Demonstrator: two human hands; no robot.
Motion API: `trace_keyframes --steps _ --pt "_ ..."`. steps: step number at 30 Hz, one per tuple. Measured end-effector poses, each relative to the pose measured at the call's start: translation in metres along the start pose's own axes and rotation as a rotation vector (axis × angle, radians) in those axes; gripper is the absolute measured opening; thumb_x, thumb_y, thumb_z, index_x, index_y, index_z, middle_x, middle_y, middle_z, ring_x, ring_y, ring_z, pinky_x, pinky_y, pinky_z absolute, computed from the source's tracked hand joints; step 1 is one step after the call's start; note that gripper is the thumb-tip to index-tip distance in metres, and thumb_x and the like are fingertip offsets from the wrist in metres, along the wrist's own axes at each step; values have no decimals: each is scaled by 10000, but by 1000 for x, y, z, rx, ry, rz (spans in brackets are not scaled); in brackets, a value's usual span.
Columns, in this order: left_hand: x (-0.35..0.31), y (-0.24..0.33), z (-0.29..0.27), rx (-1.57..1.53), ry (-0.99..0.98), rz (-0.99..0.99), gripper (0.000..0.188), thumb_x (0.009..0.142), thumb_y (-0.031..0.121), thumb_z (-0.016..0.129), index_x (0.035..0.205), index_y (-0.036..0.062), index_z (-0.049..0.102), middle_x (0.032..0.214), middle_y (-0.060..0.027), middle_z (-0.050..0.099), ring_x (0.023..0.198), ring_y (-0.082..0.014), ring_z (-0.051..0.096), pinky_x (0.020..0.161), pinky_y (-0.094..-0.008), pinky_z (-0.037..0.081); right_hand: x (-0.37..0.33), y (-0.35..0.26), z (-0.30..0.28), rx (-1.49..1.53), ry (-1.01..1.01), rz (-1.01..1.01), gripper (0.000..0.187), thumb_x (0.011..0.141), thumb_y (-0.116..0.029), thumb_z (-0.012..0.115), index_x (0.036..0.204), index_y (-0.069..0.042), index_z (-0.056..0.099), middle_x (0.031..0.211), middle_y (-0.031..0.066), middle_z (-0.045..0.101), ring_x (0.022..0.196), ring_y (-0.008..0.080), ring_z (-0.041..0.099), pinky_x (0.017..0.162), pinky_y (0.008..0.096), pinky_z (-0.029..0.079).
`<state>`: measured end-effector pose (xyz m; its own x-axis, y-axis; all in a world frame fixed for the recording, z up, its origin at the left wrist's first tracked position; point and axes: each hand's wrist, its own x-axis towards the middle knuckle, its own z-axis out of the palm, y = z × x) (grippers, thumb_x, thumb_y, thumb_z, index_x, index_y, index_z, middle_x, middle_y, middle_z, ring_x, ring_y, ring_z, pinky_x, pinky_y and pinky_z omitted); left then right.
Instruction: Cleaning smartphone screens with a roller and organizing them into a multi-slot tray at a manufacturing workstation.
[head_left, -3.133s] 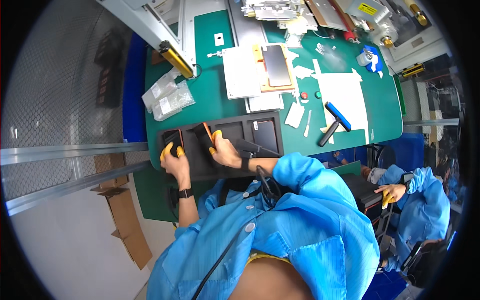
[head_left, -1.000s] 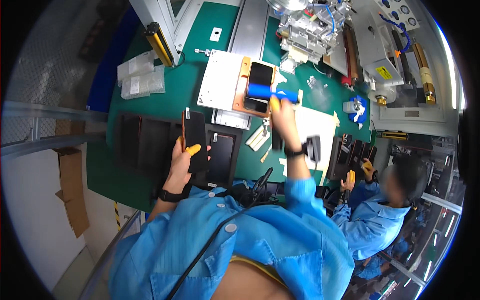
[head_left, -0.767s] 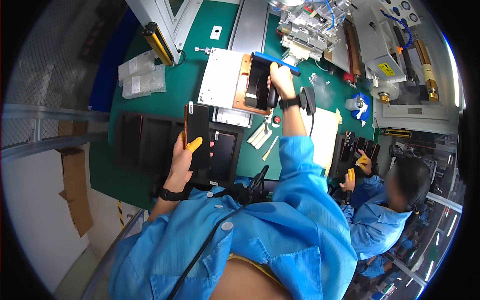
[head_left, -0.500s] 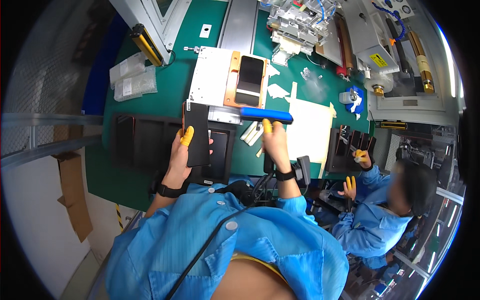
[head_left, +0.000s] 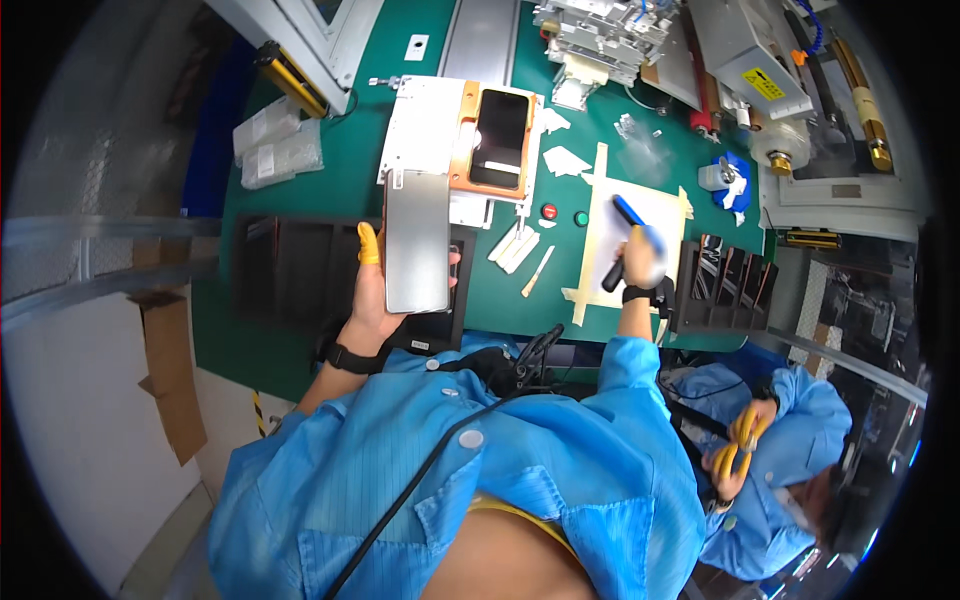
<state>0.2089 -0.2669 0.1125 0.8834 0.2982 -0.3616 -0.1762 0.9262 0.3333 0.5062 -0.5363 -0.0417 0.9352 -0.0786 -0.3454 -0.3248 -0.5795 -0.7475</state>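
Note:
My left hand (head_left: 372, 285) is closed around the edges of a phone-sized flat panel (head_left: 418, 245), whose grey face reflects light. Yellow covers sit on some of its fingers. The panel is held above a black tray (head_left: 462, 260) and overlaps the near-left corner of a white fixture plate (head_left: 415, 130). On that plate, an orange frame (head_left: 463, 150) holds a dark phone-like screen (head_left: 502, 135). To the right, my right hand (head_left: 645, 262), blurred by motion, is closed on a blue roller (head_left: 628, 210) with a black handle (head_left: 612, 277), over a white sheet edged with tape.
Beside the sheet stands a black rack (head_left: 722, 290) of dark panels; a co-worker's hands (head_left: 740, 450) are below it. Bubble-wrap packs (head_left: 280, 150) lie at far left. A metal mechanism (head_left: 600, 50) stands at the back. Red (head_left: 549, 212) and green (head_left: 581, 218) buttons show near the fixture.
My right hand has carried the blue roller rightward onto the white sheet. The panel in my left hand has tilted, its face turning from black to shiny grey. The co-worker's hands have come together.

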Motion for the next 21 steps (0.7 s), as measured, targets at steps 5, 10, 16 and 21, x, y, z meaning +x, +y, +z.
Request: trace_keyframes --steps 5,10,16,21 --pt "-1 -6 4 11 -99 -4 739 820 615 221 1280 42 311 1183 -197 450 1032 -369 493 796 -481 464 -24 97 4 -137 227 -114 406 858 -340 475 857 66 461 699 208 563 621 308 567 578 398 452" --pt "0 -11 10 15 -100 -16 737 824 613 214 1284 45 303 1175 -193 460 1018 -339 510 796 -450 470 -140 49 10 -217 207 -60 445 861 -359 448 995 64 473 949 303 536 900 454 499 761 461 400" --pt "0 -11 18 80 -87 -39 719 835 595 226 1277 33 309 1143 -178 480 1003 -315 524 780 -416 485 34 59 -9 -226 156 -130 443 844 -343 475 793 97 493 616 189 572 566 285 591 528 385 458" --pt "-9 -5 7 118 -120 -47 611 870 510 300 1271 50 309 1114 -179 489 984 -325 536 756 -417 499 7 56 7 -122 227 -12 430 848 -356 466 754 63 457 478 122 515 411 236 542 429 346 450"
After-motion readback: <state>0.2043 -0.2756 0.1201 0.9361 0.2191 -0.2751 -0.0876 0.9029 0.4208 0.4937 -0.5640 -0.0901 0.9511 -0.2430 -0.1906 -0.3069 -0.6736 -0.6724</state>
